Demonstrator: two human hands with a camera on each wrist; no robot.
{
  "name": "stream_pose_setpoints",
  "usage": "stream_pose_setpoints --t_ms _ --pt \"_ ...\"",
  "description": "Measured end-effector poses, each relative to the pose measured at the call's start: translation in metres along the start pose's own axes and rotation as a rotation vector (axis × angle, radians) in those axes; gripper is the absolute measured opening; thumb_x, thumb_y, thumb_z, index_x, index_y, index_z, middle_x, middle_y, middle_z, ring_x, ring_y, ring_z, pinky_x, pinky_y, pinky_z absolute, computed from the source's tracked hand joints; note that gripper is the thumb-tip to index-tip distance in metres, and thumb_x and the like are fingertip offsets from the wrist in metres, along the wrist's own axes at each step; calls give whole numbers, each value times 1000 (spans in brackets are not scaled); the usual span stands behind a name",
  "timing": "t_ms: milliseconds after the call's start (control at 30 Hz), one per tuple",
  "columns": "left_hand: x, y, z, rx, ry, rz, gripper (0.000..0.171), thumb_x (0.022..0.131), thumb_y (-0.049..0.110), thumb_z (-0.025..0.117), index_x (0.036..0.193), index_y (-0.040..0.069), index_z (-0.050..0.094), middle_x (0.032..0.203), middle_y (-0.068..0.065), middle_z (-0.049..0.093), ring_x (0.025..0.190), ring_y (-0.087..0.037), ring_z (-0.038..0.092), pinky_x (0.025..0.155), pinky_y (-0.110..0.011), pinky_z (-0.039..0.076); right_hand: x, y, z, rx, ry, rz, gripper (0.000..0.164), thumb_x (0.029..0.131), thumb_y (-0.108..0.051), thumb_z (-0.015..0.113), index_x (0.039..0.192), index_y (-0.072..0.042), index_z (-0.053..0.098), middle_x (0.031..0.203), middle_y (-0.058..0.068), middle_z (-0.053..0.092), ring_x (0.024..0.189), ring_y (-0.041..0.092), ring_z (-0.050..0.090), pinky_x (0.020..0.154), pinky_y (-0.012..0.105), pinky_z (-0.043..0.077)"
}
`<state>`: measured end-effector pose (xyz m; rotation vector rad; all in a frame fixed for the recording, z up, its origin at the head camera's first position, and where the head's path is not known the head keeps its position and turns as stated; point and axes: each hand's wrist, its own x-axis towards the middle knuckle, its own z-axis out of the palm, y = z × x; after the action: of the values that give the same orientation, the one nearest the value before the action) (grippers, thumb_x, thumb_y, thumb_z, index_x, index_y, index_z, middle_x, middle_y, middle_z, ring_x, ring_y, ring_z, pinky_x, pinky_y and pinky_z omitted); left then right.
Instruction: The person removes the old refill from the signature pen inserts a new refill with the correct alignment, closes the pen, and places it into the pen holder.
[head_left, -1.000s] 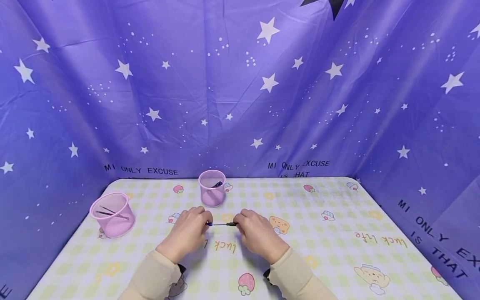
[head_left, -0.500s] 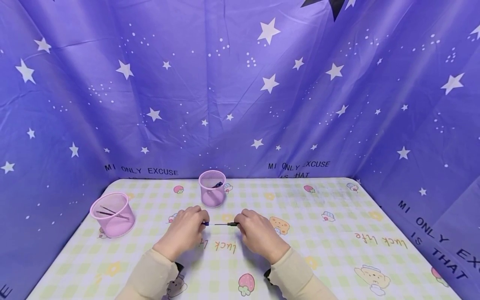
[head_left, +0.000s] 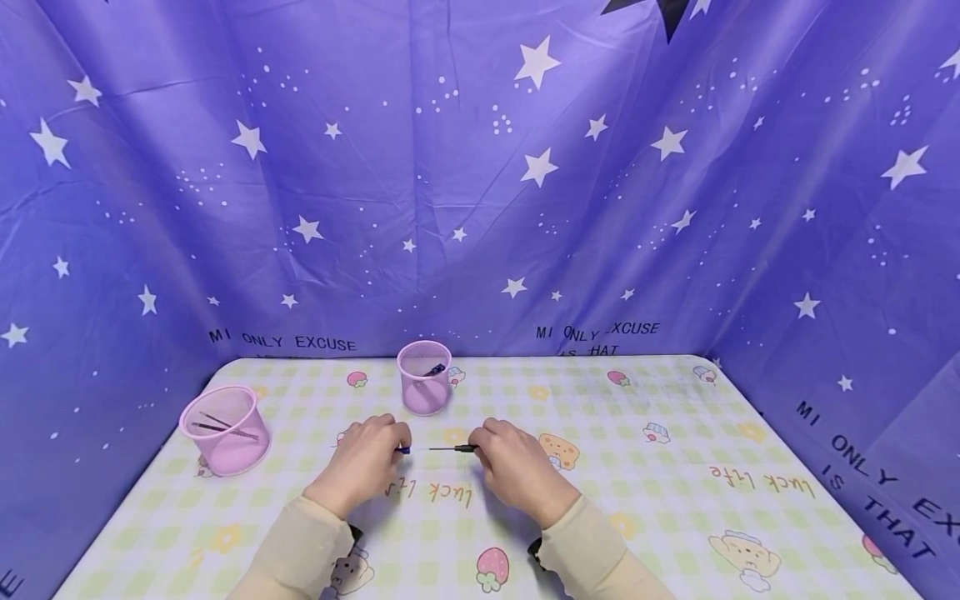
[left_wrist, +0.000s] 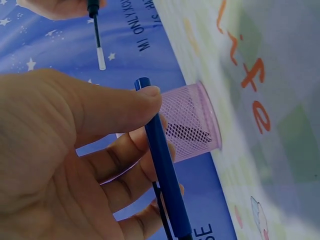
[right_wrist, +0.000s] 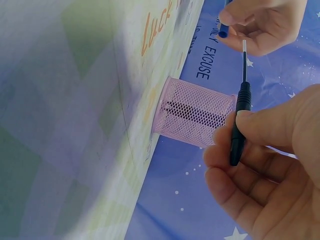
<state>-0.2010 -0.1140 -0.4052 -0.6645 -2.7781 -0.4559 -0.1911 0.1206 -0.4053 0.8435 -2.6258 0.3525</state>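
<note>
My left hand [head_left: 363, 458] pinches a blue pen barrel [left_wrist: 161, 150] between thumb and fingers, its dark clip showing in the left wrist view. Across a small gap, my right hand [head_left: 519, 465] pinches the pen's black grip section [right_wrist: 243, 100]. From that section a thin ink refill [right_wrist: 244, 69] with a whitish end sticks out toward the barrel. Barrel and refill are apart, roughly in line over the middle of the table. Just beyond the hands stands a pink mesh pen cup [head_left: 425, 395] with a dark pen part inside.
At the left of the table, a second pink mesh cup [head_left: 238, 454] holds several thin dark refills. A checked tablecloth [head_left: 645, 517] with cartoon prints covers the table. A purple star-patterned curtain [head_left: 465, 183] hangs behind and along the sides.
My left hand has drawn leftward with the blue barrel, and the gap to the refill has opened up. The right hand with the grip section has stayed nearly still.
</note>
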Motion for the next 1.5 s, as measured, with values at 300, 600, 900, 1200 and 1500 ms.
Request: stream_pose_setpoints --t_ms 300,600,900,1200,1500 --pt "0 -6 5 -16 -11 3 23 70 -6 70 74 16 62 70 5 50 66 -14 48 64 -39 40 1 -1 -1 -2 -14 0 9 86 -8 66 91 -15 67 82 -6 56 76 13 57 65 29 49" --pt "-2 -9 9 29 -41 24 28 63 -10 64 68 17 61 66 8 48 60 -14 46 63 -39 40 0 -2 -1 -1 -12 -2 9 86 -8 66 91 -15 67 82 -6 57 76 13 58 65 29 49" --pt "-3 -8 10 20 -80 7 27 62 -12 64 70 14 62 68 5 50 62 -15 48 62 -39 42 0 -3 -1 -4 -14 0 8 86 -8 66 92 -14 67 82 -5 57 76 14 58 65 29 49" --pt "-4 -9 14 -2 -115 -4 27 64 -12 64 73 13 66 70 5 53 63 -14 49 63 -37 44 0 -4 -1 -15 -7 -8 8 86 -8 66 91 -15 67 82 -6 57 76 14 58 64 30 49" --pt "-6 -7 13 -7 -129 -6 28 63 -15 63 72 12 65 71 4 55 63 -15 49 64 -38 45 -1 -4 -1 -18 3 -11 9 85 -8 66 91 -15 67 81 -6 56 76 14 58 64 30 49"
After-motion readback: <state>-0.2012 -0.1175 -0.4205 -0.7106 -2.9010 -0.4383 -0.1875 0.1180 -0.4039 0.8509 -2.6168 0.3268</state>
